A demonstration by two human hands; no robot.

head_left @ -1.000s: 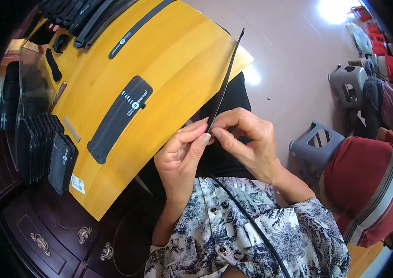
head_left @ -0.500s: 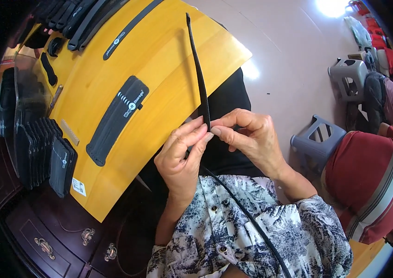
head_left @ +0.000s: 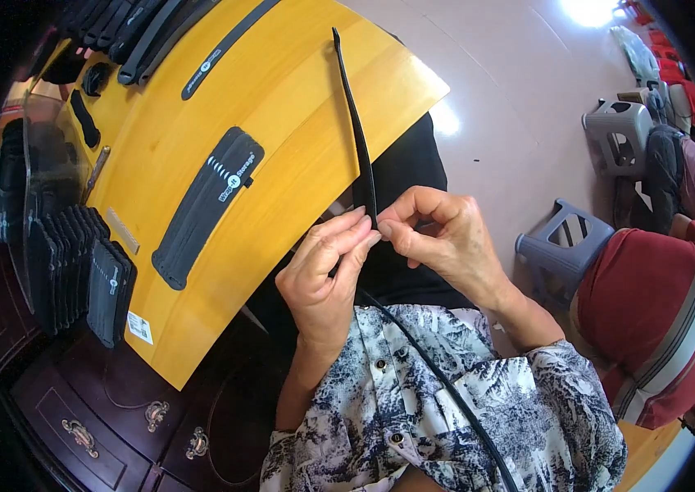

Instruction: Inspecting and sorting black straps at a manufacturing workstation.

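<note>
Between the fingertips of my left hand (head_left: 324, 275) and my right hand (head_left: 444, 238) a long black strap (head_left: 359, 135) is pinched, seen nearly edge-on. Its upper length rises away from me past the edge of the yellow board, ending in a narrow tip. Both hands are closed and meet at the strap's lower part, in front of my dark trousers. My fingertips hide the exact spot they grip. On the board lies a bundle of black straps (head_left: 208, 209) with white print, and a single black strap (head_left: 229, 49) lies farther off.
The yellow wooden board (head_left: 298, 148) rests over a dark drawer cabinet (head_left: 77, 394). A row of black strap bundles (head_left: 69, 262) stands at its left edge. More black straps (head_left: 151, 37) lie far left. At right are a grey-blue plastic stool (head_left: 562, 246) and a red striped cushion (head_left: 651, 328).
The view has shifted slightly. Both hands keep their pinch on the strap, and the right fingertips have moved only a little; the strap's upper length leans a touch differently.
</note>
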